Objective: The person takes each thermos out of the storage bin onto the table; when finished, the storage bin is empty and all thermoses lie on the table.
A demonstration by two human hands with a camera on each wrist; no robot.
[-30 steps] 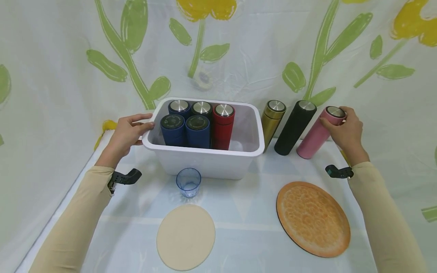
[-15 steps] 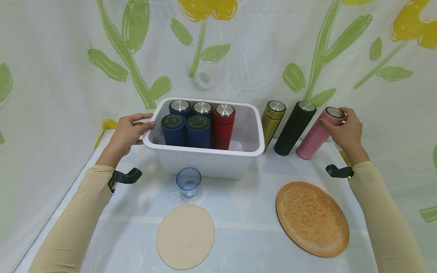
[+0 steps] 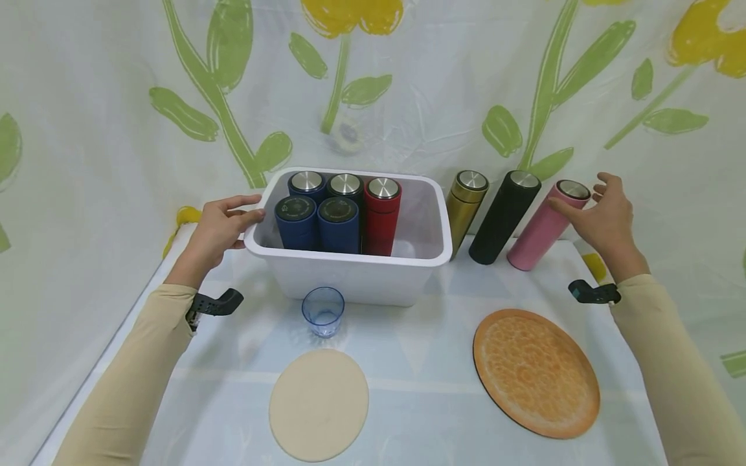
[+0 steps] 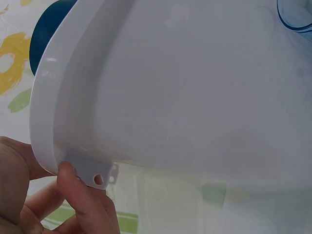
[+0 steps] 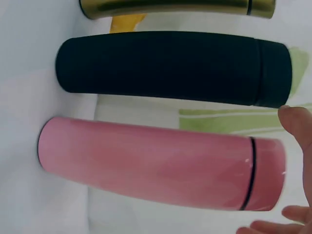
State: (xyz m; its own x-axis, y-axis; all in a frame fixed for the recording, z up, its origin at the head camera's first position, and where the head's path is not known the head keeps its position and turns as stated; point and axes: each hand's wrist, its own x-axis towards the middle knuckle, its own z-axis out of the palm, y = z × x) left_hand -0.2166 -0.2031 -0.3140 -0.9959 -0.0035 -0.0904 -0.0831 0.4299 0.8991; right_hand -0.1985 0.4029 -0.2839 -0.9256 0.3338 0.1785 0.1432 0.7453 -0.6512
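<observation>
The pink flask (image 3: 542,228) stands at the far right of the surface (image 3: 419,362), long axis upright, steel cap up. My right hand (image 3: 606,217) is released, fingers spread beside its cap. The black flask (image 3: 504,217) crowds its left. My left hand (image 3: 218,226) grips the white bin (image 3: 350,272) rim.

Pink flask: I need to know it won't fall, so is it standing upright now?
Upright: the pink flask stands on its base, lid up, beside the right hand.
</observation>
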